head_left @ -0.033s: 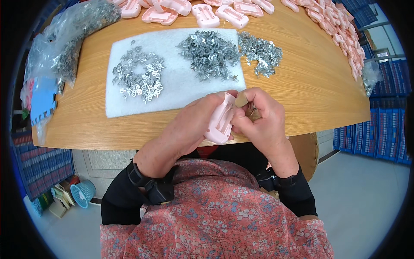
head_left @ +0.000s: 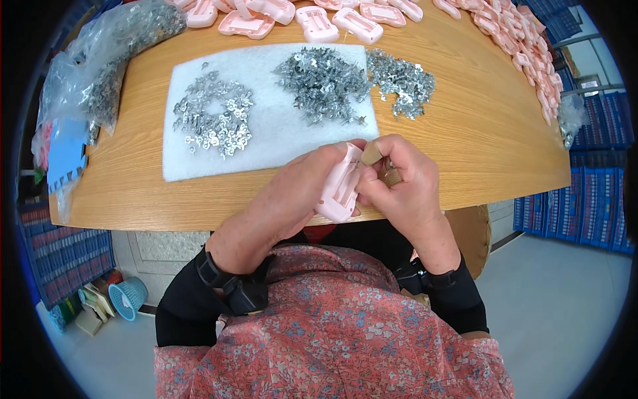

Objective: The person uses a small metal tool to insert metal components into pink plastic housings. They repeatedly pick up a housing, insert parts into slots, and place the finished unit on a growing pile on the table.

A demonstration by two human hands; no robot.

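A pink plastic casing with a rectangular recess is tilted above the table's near edge. My left hand is closed around its left side. At the casing's upper right, my right hand is closed in a pinch, with tan coverings on its fingertips. Whatever sits between those fingertips is too small and hidden to name. Beyond my hands, a white foam sheet bears a loose pile of small flat metal pieces at left and a denser pile of metal pieces at right.
More metal pieces lie on the wooden table right of the sheet. Pink casings line the far edge, with a heap of them at far right. Plastic bags of metal parts stand at left.
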